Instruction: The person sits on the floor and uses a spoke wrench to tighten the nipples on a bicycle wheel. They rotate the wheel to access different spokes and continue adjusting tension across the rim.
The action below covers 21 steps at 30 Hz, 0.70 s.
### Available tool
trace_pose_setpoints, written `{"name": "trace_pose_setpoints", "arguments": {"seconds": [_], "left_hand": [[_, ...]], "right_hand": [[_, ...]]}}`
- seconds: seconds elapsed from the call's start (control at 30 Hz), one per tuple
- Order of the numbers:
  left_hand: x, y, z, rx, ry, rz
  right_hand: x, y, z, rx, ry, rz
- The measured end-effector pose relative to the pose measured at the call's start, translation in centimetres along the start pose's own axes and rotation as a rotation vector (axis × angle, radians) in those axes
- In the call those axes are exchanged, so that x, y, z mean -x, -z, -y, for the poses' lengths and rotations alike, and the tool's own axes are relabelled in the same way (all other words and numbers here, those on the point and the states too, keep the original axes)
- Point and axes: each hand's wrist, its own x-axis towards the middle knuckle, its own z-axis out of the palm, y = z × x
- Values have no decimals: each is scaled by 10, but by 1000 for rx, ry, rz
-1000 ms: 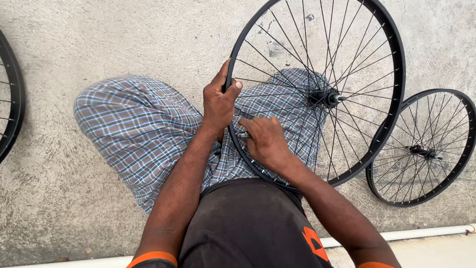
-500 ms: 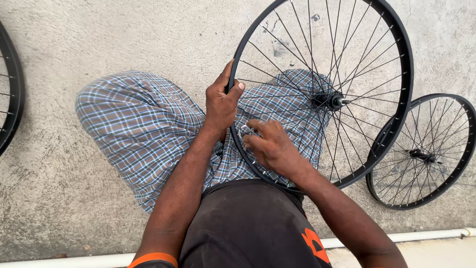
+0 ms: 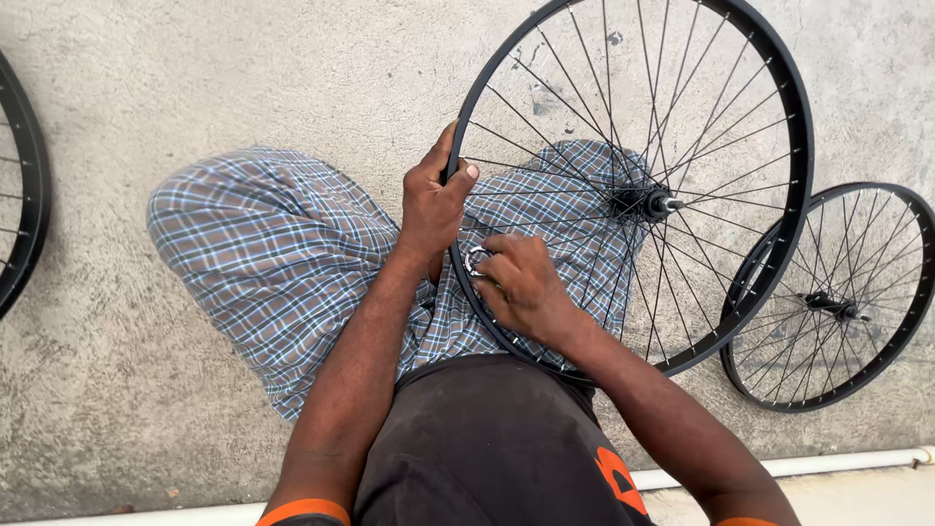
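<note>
A large black spoked bicycle wheel [image 3: 791,117] rests across my lap, its hub [image 3: 645,203] over my right knee. My left hand [image 3: 434,203] grips the rim on its near left side, thumb on top. My right hand [image 3: 521,282] lies just inside the rim, fingers closed on a small round metal spoke tool [image 3: 476,259] set against a spoke by the rim. I sit on the concrete floor in plaid trousers [image 3: 273,253] and a black shirt.
A smaller black spoked wheel [image 3: 840,302] lies flat on the concrete to the right, partly under the large wheel. Part of another black rim [image 3: 29,185] shows at the left edge. A white pipe [image 3: 838,463] runs along the floor behind me.
My right hand has slid a little to the right and down along the inside of the rim with the tool. My left hand keeps its hold on the rim.
</note>
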Motion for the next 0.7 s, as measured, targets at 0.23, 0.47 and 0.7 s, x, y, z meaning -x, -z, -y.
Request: {"name": "trace_pose_setpoints", "arguments": {"seconds": [0.23, 0.47, 0.7], "left_hand": [[-48, 8, -29, 88, 320, 34], [-1, 2, -4, 59, 31, -99], [-7, 5, -1, 93, 35, -61]], "right_hand": [[-12, -5, -7, -44, 34, -298], [-17, -2, -13, 37, 22, -154], [-38, -6, -18, -173, -159, 88]]}}
